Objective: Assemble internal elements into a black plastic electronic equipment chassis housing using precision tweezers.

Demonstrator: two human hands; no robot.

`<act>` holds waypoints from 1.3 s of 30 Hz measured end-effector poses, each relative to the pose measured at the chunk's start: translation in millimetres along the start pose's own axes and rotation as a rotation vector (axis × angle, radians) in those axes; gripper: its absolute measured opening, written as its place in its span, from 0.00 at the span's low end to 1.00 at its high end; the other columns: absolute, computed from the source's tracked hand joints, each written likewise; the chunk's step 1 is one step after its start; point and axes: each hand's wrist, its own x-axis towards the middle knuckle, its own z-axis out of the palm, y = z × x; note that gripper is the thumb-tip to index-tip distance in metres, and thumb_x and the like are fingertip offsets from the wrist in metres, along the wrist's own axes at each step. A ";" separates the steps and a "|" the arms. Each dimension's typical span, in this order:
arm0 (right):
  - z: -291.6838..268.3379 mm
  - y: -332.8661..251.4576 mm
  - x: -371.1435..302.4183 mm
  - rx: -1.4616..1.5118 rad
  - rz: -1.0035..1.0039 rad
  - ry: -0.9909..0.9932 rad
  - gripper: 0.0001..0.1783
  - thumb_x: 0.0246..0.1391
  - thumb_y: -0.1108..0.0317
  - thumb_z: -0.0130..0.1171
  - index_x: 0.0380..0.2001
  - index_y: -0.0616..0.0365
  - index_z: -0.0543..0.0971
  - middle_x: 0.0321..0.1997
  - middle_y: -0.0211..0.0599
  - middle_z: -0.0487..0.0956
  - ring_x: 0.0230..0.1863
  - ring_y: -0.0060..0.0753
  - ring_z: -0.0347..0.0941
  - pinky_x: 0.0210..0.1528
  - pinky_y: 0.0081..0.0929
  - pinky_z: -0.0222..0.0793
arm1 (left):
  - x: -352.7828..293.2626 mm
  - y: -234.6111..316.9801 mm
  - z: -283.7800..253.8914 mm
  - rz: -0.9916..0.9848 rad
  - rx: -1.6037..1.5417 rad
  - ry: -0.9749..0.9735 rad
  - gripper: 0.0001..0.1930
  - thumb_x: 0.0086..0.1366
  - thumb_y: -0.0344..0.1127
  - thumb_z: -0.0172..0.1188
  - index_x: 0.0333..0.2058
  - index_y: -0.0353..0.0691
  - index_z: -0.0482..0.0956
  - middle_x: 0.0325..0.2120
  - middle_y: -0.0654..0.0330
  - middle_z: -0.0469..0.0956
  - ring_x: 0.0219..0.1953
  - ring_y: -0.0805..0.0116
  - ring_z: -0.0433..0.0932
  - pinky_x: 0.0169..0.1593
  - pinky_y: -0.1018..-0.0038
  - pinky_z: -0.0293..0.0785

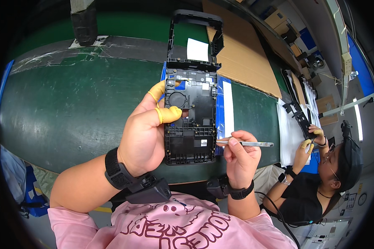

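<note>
My left hand [147, 128] grips a long black plastic housing [197, 106] by its left side, thumb over the front and fingers behind. Yellow finger cots cover the thumb and a finger. The housing has an open frame at its far end and a ribbed body with a round recess, small brass-coloured inserts and pale square patches. In my right hand [242, 155], metal tweezers [253, 144] are pinched between thumb and fingers. One end of the tweezers is beside the housing's lower right edge; whether it touches is unclear.
Beneath lies a green work table [70, 103]. A blue sheet with a white strip [227, 106] lies behind the housing, and a flat cardboard sheet [245, 54] farther right. At the right, a co-worker [320, 174] holds a similar black part [299, 118]. A metal post [84, 25] stands far left.
</note>
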 end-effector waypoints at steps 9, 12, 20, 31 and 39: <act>-1.5 -3.1 3.9 0.017 0.003 0.007 0.07 0.44 0.78 0.52 0.30 0.66 0.70 0.22 0.41 0.74 0.14 0.15 0.61 0.15 0.10 0.52 | 5.4 7.7 -1.5 0.064 0.111 0.017 0.23 0.51 0.24 0.45 0.49 0.38 0.60 0.37 0.60 0.69 0.35 0.72 0.69 0.42 0.75 0.68; 3.2 -9.7 7.7 -0.002 0.011 0.019 0.07 0.44 0.78 0.52 0.30 0.66 0.69 0.22 0.41 0.74 0.14 0.15 0.61 0.15 0.10 0.52 | 14.9 23.6 -2.8 0.241 0.186 0.114 0.21 0.51 0.22 0.42 0.47 0.35 0.60 0.34 0.59 0.69 0.34 0.73 0.68 0.41 0.76 0.67; 1.3 -5.0 7.8 -0.085 0.142 -0.038 0.08 0.43 0.79 0.52 0.31 0.67 0.70 0.21 0.37 0.74 0.15 0.14 0.62 0.15 0.10 0.53 | 18.4 37.0 -5.5 0.365 0.224 0.164 0.19 0.54 0.24 0.42 0.46 0.34 0.60 0.34 0.59 0.68 0.36 0.71 0.67 0.41 0.75 0.67; -0.2 6.3 -2.8 -0.102 0.178 -0.025 0.08 0.43 0.79 0.51 0.31 0.66 0.70 0.22 0.41 0.74 0.14 0.16 0.61 0.14 0.11 0.52 | 13.1 27.3 2.6 0.290 0.207 0.091 0.17 0.57 0.31 0.45 0.46 0.35 0.61 0.37 0.60 0.69 0.38 0.73 0.68 0.42 0.76 0.66; 0.9 6.6 -3.6 -0.116 0.176 -0.030 0.07 0.43 0.79 0.51 0.30 0.66 0.70 0.22 0.41 0.74 0.13 0.16 0.60 0.14 0.11 0.51 | 13.3 22.1 1.2 0.250 0.214 0.083 0.17 0.58 0.33 0.44 0.47 0.36 0.61 0.38 0.60 0.69 0.39 0.72 0.69 0.43 0.75 0.67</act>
